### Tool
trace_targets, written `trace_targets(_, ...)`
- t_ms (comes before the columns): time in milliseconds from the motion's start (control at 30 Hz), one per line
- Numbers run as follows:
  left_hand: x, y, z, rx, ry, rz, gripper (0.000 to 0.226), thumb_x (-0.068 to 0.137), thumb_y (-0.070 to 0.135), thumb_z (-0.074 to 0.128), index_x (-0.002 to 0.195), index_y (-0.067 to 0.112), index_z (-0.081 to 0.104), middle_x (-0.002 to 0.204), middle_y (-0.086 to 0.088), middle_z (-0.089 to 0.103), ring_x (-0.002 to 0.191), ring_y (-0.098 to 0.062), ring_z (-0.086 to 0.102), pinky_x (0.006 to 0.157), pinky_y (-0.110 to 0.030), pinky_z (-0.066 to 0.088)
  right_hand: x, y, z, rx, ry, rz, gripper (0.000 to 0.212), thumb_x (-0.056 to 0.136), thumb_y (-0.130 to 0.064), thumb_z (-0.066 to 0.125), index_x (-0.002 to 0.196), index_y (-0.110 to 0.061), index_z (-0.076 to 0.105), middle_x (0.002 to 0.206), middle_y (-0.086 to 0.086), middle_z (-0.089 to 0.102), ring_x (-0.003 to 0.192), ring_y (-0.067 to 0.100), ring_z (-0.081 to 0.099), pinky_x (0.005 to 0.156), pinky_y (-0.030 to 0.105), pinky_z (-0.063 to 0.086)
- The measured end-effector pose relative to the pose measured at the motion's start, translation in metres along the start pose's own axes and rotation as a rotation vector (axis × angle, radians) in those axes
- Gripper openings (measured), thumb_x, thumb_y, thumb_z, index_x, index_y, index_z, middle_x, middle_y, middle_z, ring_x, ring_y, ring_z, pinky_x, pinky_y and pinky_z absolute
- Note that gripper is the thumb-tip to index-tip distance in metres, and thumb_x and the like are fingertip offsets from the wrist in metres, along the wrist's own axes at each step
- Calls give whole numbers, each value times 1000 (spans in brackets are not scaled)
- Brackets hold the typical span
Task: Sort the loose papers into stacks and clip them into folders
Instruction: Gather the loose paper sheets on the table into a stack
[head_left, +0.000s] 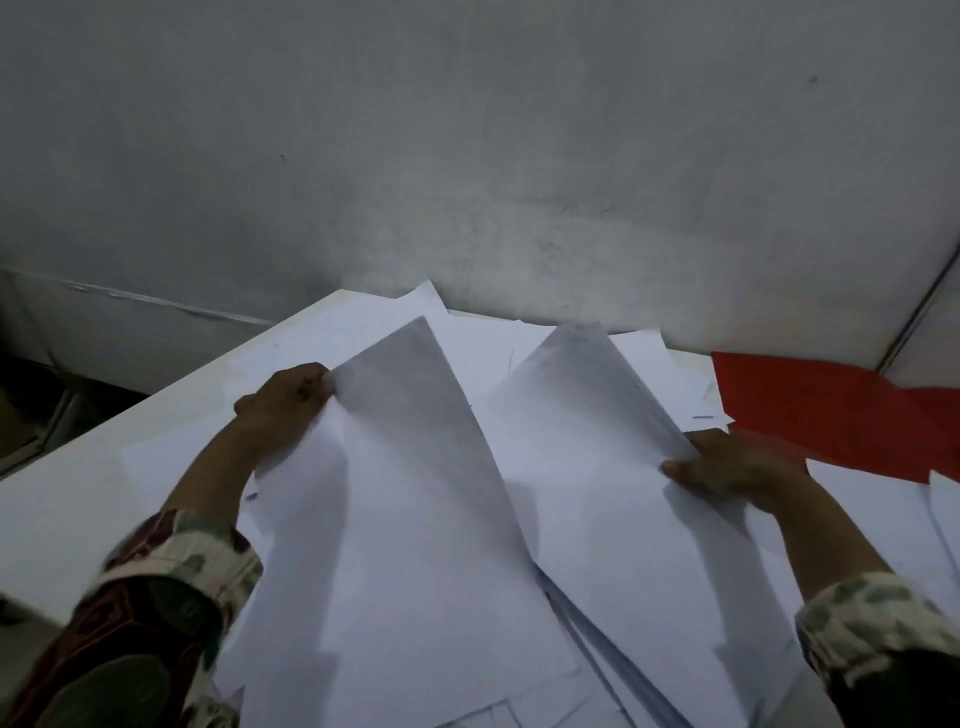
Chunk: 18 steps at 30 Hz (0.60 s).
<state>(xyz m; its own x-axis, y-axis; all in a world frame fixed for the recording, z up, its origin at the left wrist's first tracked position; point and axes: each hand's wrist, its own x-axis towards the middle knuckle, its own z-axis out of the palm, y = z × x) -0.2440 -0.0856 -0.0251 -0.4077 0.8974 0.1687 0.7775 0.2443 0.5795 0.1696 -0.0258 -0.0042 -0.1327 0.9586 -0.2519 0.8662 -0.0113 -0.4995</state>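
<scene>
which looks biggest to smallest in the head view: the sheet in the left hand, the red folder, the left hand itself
1. Sheet in the left hand, by far the largest.
2. Red folder, though partly cut off by the frame edge.
3. Left hand.

white papers (415, 519) strewn (two bundles lifted), red folder (831, 410) right

A flat white worktop (78, 483) runs from the lower left up to a grey wall, with its far corner just beside that wall. Loose white paper sheets (613, 561) lie spread and overlapping across most of its surface, leaving a bare strip along the left edge. A flat red card folder (831, 410) rests at the right, partly over the sheets.
</scene>
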Motion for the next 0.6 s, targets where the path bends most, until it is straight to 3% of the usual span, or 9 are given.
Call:
trace_targets(67,-1,6,9,-35,-29,-38,32,93,32,37,66,17,45,71,1,51,80,-26,50,84,-39,37,1,-2,5,54,-32,-10,30,91,-21,57,117,-6,59,107,11,59,86,20,52,70,24,41)
trace_targets(200,1,25,39,-39,-94,-76,29,95,29,39,69,19,48,87,-2,54,97,-29,54,93,-41,36,-1,-4,12,123,-55,-51,15,90,-20,58,103,-12,59,96,6,60,73,13,56,58,18,42)
trace_targets(367,-9,58,77,81,-91,-62,19,96,24,37,87,25,53,110,-5,61,109,-28,53,92,-36,34,-2,-2,25,242,-30,-63,9,89,-23,58,96,-17,60,90,2,64,70,10,60,58,19,45)
trace_targets(533,-19,87,109,154,-9,33,23,96,26,38,100,16,58,106,-8,67,106,-28,56,91,-34,32,-9,-1,33,335,27,-19,28,96,-36,42,95,-14,60,97,4,58,84,17,51,76,28,38)
trace_targets(600,-22,95,118,169,8,63,22,96,24,39,101,15,58,105,-8,66,104,-28,56,89,-34,34,-15,-5,33,386,-12,-4,36,94,-44,43,87,-13,60,86,6,54,77,17,48,73,30,36)
